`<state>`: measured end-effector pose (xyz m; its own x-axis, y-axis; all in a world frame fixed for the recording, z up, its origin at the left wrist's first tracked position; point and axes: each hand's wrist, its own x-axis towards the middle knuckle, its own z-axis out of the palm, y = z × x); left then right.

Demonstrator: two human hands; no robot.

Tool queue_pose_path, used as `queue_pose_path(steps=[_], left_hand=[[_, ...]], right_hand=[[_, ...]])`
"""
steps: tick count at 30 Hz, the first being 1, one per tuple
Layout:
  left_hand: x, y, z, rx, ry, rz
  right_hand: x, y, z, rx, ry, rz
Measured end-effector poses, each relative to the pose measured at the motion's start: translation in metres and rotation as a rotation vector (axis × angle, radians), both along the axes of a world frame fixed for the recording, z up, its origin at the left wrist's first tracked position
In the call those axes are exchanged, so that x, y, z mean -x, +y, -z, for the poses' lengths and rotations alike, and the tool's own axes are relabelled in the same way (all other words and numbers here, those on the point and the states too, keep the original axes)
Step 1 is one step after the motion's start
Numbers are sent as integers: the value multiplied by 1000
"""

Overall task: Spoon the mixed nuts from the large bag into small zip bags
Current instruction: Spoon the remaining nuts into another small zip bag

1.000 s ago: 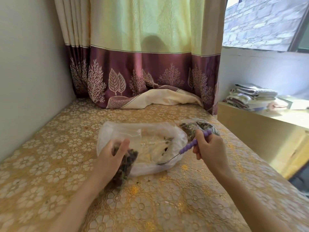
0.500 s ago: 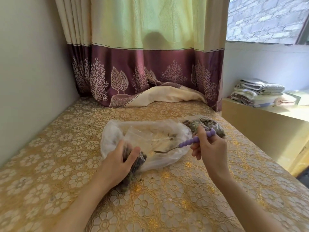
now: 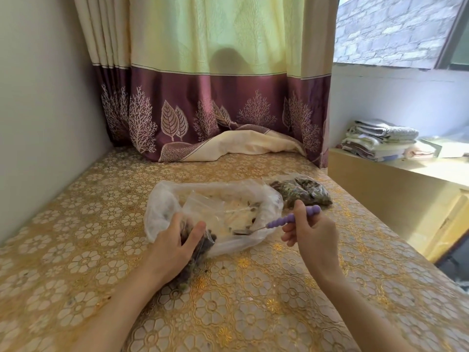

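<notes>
A large clear plastic bag [image 3: 162, 212] lies open on the gold flowered tabletop, only a few nuts left inside. My left hand [image 3: 175, 250] grips a small zip bag [image 3: 200, 247] dark with mixed nuts, its open top standing inside the large bag's mouth. My right hand [image 3: 312, 232] pinches the purple beaded handle of a spoon [image 3: 276, 222]; the metal bowl sits low at the large bag's opening. A filled small zip bag [image 3: 302, 190] rests behind my right hand.
The table [image 3: 241, 301] meets a wall at left and a purple-and-yellow curtain [image 3: 215, 110] at the back. To the right is a lower wooden ledge [image 3: 406, 179] with folded cloths [image 3: 380, 139] beneath a window.
The spoon's bowl has stayed low by the large bag's mouth while my right hand shifted slightly. My left hand keeps its hold on the small bag. The view tilted up a little.
</notes>
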<state>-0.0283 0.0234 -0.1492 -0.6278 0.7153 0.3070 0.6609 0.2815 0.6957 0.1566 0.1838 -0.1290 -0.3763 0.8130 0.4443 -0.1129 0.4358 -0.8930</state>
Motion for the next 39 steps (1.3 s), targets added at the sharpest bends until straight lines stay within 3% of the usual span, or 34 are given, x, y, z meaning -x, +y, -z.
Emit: queue_pose_path(steps=[3, 15, 21, 29, 35, 39], left_hand=[[-2, 1, -1, 2, -2, -15], [1, 4, 1, -35, 47, -29], [1, 5, 0, -72, 38, -10], [2, 3, 1, -57, 20, -18], [4, 5, 4, -168, -147, -18], [1, 7, 3, -214, -176, -37]], right_hand=[[-8, 0, 3, -52, 10, 90], [9, 12, 7, 75, 90, 217], [21, 24, 8, 61, 41, 263], [34, 28, 13, 84, 47, 227], [30, 34, 15, 397, 222, 51], [25, 34, 12, 438, 245, -3]])
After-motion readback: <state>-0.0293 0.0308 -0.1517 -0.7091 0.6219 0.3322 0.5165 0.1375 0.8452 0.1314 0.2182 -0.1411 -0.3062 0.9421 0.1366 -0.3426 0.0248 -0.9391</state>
